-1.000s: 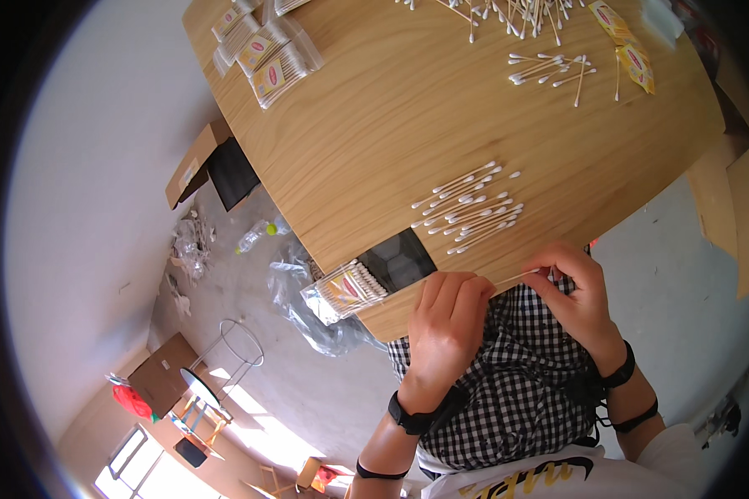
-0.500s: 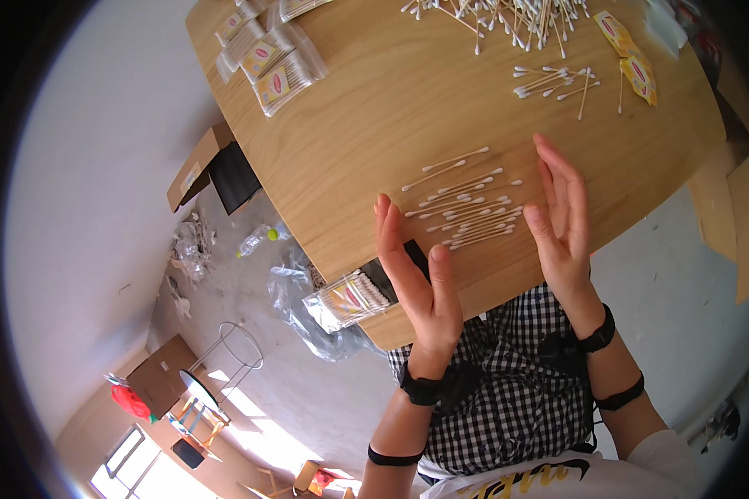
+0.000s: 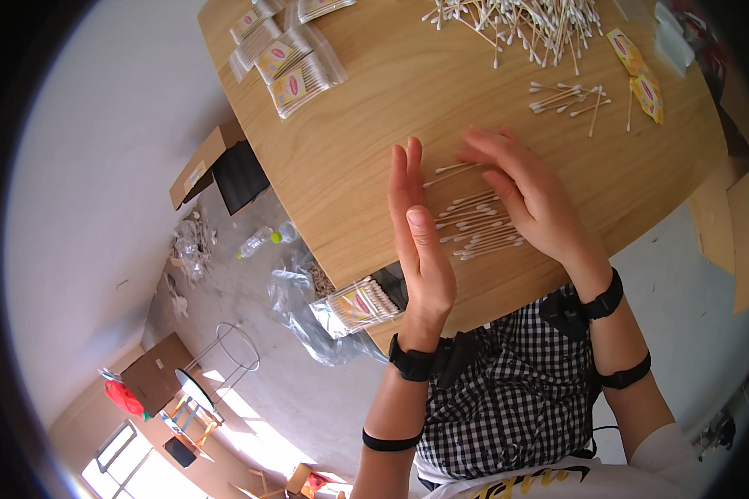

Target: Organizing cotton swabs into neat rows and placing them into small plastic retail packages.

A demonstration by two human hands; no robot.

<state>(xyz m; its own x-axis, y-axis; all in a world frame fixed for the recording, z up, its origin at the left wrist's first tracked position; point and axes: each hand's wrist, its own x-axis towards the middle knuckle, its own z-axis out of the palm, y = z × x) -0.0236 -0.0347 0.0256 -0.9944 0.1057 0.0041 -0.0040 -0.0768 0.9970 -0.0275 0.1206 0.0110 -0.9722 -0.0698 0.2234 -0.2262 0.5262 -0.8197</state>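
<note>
Several white-tipped cotton swabs (image 3: 484,236) lie on the wooden table in a rough row between my hands. My left hand (image 3: 425,262) stands on edge at their left ends, its fingers stretched out and holding nothing. From the right, my right hand (image 3: 545,206) leans over the swabs with its fingers extended and thumb apart. Its fingertips are blurred by motion, close to the far swabs of the row, and it partly hides the swabs' right ends. Whether either palm touches the swab ends, I cannot tell.
A large heap of swabs (image 3: 534,25) and a smaller group (image 3: 567,99) lie farther off, beside yellow packets (image 3: 646,96). Filled bags of swabs (image 3: 301,86) lie far left. Another filled bag (image 3: 359,304) sits at the table's near left edge. Cardboard boxes (image 3: 198,176) stand beyond the table.
My right hand has swung left and tilted over the swabs. My left hand has moved slightly farther from me, its fingers now more upright. The gap between the hands has narrowed.
</note>
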